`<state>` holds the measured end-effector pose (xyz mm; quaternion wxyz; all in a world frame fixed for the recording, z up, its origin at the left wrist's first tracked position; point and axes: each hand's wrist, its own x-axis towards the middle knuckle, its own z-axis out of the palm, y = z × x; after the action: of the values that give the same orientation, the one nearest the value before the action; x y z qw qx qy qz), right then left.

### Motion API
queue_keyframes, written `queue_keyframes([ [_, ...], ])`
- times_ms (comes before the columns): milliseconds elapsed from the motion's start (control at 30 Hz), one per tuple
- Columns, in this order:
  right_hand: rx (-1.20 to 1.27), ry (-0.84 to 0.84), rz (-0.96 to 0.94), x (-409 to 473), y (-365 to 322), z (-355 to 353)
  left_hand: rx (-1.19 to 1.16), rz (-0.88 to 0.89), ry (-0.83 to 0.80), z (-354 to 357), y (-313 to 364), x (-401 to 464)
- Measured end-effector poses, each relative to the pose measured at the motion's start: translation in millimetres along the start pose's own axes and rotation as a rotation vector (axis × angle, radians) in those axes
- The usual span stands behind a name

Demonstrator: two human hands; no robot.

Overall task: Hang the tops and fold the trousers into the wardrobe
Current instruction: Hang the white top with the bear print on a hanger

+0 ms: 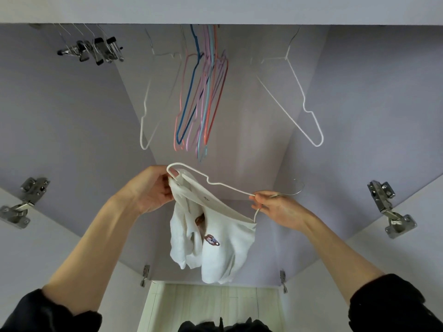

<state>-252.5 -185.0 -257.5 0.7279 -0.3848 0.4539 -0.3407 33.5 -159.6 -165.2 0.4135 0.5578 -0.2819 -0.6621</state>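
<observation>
The left hand (153, 188) grips one end of a white hanger (215, 183) and the white top (215, 238) on it. The right hand (275, 207) pinches the hanger near its hook. The top hangs in front of the open wardrobe (72, 116), below the colored hangers (201, 97).

The wardrobe rail is out of sight above the top panel, so the hooks of the coloured hangers (203, 92) and of the clip hangers (96, 50) are cut off where they meet it. The far arm of the white hanger (223, 185) disappears inside the white top (225, 238), whose small embroidered motif and neck label are too small to read. A dark heap (223, 327) is cut by the bottom edge.
</observation>
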Motion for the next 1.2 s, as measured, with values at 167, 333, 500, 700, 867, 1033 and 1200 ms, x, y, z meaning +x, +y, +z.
queue_keyframes([
  [167,-0.289,0.006,-0.047,2.9,-11.8,-10.8,0.226,0.109,0.253,-6.5,0.4,9.0],
  [333,-0.502,0.013,-0.088,0.9,-29.6,-20.7,0.56,0.173,0.403,-20.4,-5.5,16.1],
  [500,-0.609,0.004,-0.08,-1.5,-41.4,-14.8,0.75,0.311,0.431,-18.2,-5.0,17.8],
  [700,-0.926,0.061,-0.058,5.8,-45.0,5.6,1.025,0.461,0.541,-0.3,6.6,14.7],
  [867,-0.905,0.074,-0.21,2.7,-90.4,26.1,1.151,0.425,0.392,11.7,-1.2,13.5],
  [1033,-0.938,0.032,-0.215,-4.0,-102.4,40.0,1.223,0.514,0.324,18.7,-12.6,12.5],
  [1200,-0.912,0.037,-0.252,-2.8,-105.0,54.3,1.255,0.608,0.24,26.2,-14.9,13.0],
])
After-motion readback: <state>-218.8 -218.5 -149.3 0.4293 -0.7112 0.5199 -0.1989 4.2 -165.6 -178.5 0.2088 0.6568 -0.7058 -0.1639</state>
